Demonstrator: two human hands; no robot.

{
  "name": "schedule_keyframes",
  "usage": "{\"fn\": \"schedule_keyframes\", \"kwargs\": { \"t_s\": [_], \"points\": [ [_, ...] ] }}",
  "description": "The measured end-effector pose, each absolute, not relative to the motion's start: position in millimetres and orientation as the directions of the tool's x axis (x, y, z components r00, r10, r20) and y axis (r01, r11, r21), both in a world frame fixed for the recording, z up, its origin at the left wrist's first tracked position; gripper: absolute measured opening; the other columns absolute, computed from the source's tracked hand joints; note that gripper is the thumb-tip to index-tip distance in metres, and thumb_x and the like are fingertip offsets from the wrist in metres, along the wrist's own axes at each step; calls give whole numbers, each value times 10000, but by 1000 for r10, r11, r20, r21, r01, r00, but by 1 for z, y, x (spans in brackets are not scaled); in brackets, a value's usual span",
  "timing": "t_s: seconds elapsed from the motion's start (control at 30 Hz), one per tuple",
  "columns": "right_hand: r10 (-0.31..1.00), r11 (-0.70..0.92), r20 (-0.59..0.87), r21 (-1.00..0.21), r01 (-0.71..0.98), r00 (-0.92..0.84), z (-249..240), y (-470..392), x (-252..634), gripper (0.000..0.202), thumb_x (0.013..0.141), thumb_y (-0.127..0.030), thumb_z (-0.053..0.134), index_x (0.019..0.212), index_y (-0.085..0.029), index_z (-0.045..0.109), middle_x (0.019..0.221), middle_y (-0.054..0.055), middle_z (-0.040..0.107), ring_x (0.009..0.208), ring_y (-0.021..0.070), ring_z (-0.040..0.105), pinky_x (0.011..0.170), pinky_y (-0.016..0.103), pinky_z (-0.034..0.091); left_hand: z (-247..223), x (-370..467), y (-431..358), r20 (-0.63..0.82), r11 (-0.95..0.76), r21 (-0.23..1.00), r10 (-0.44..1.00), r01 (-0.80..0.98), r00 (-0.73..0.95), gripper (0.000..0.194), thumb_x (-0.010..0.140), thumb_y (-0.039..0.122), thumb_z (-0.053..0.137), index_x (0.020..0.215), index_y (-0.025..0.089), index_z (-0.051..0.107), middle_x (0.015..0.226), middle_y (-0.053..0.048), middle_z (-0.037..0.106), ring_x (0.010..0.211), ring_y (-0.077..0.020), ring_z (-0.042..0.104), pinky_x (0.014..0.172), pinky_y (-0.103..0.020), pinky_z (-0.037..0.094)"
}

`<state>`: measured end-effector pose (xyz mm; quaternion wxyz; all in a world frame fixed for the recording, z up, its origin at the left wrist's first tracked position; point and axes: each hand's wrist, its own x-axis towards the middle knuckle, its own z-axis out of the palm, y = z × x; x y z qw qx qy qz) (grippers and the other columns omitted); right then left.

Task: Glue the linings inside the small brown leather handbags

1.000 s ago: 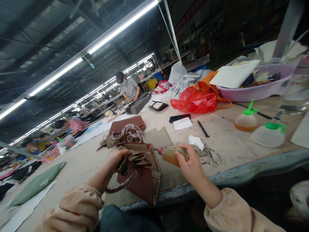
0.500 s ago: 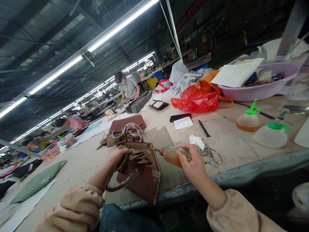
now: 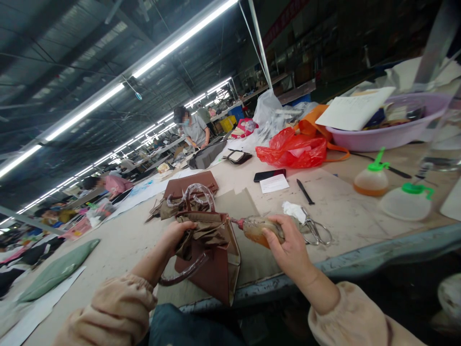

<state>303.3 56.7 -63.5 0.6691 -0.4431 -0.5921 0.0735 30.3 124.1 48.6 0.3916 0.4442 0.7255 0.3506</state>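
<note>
At the near edge of the surface (image 3: 345, 216), the left hand (image 3: 178, 235) steadies a brown leather handbag (image 3: 212, 266) that hangs partly over the edge, apparently so its open top faces the other hand. Its fingers (image 3: 187, 226) are curled shut on the crumpled paper stuffing (image 3: 203, 230) at the bag's mouth, pinning it aside. The right hand (image 3: 288, 247) is wrapped closed around a squeeze bottle (image 3: 257, 228) of amber liquid, laid nearly level so its red nozzle (image 3: 236, 222) points at the bag's upper rim, about touching it.

Just beyond the right hand lie scissors (image 3: 315, 233) and a wad of white tissue (image 3: 292, 210). To the right stand two green-capped bottles, one amber (image 3: 370, 180), one pale (image 3: 405, 202). Further back sit a second brown bag (image 3: 189, 185), a dark phone (image 3: 269, 175), a white card (image 3: 274, 183), a black pen (image 3: 304, 191), a red plastic bag (image 3: 291, 150) and a lilac basin (image 3: 385, 134). Far off, another person (image 3: 194, 129) works at the same long surface.
</note>
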Motion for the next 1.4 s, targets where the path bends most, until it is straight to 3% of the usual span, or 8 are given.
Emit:
{"fn": "schedule_keyframes", "kwargs": {
  "t_s": [0.2,0.5,0.73,0.97,1.13,1.4],
  "points": [
    [607,654,774,-616,440,181,-56,49,309,147,920,-193,557,1065,-189,531,927,49,570,874,187,555,792,319,476,47,30,125,-274,371,860,915,350,-296,170,575,193,711,724,114,686,587,-78,709,462,-200,631,455,-286,504],
    [563,660,800,-585,472,206,-56,54,309,184,914,-171,564,1090,-188,516,941,60,566,891,193,548,801,322,480,48,34,124,-269,372,855,914,360,-304,116,606,182,692,714,142,681,514,-48,671,388,-178,578,391,-268,459],
    [595,687,796,-574,446,109,-59,51,310,173,910,-184,567,1074,-205,517,928,51,580,874,199,562,778,330,490,48,33,124,-276,383,845,910,372,-310,115,598,191,702,697,138,678,524,-55,675,391,-182,580,395,-274,456],
    [593,639,784,-597,484,183,-59,53,306,193,920,-205,553,1108,-216,512,959,69,590,903,218,578,802,380,505,48,31,125,-280,379,845,915,377,-290,152,591,213,717,715,132,684,552,-62,690,426,-195,603,434,-292,481],
    [590,671,797,-572,472,128,-55,50,309,176,920,-210,553,1092,-226,519,934,58,598,880,214,583,780,369,508,43,26,128,-266,354,859,926,370,-269,197,564,227,722,729,127,684,624,-84,721,518,-220,657,506,-307,525],
    [603,625,774,-608,490,191,-62,59,309,158,927,-250,545,1080,-217,521,933,59,591,879,216,579,779,372,498,47,36,122,-281,374,841,919,391,-277,111,590,192,705,673,130,666,505,-49,660,383,-173,566,391,-268,445]
  ]
}}
